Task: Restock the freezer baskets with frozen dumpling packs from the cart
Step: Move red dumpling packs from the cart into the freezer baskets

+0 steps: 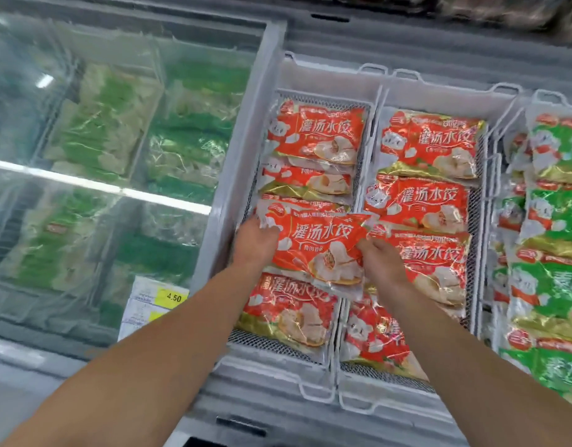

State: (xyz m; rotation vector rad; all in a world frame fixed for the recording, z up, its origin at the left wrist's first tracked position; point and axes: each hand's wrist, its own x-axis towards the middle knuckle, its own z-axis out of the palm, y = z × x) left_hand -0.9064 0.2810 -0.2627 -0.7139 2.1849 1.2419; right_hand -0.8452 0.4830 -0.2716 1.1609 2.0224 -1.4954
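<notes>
While both arms reached over the open freezer, held one red dumpling pack (317, 250) above the left basket (310, 95): left hand (255, 243) gripping its left edge, right hand (379, 259) pinching its right edge. Lay over other red packs; right basket (439, 95) full alongside; green packs (552, 201) farther right.

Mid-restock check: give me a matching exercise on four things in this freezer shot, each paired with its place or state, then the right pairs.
Things:
1. held red pack
2. green packs
3. yellow price tag
4. glass lid

Places or states:
A. basket at far right
B. freezer edge, beside the left forearm
C. gripped by left hand and right hand
D. shut over the left compartment

Pairs: 1-C, 2-A, 3-B, 4-D
</notes>
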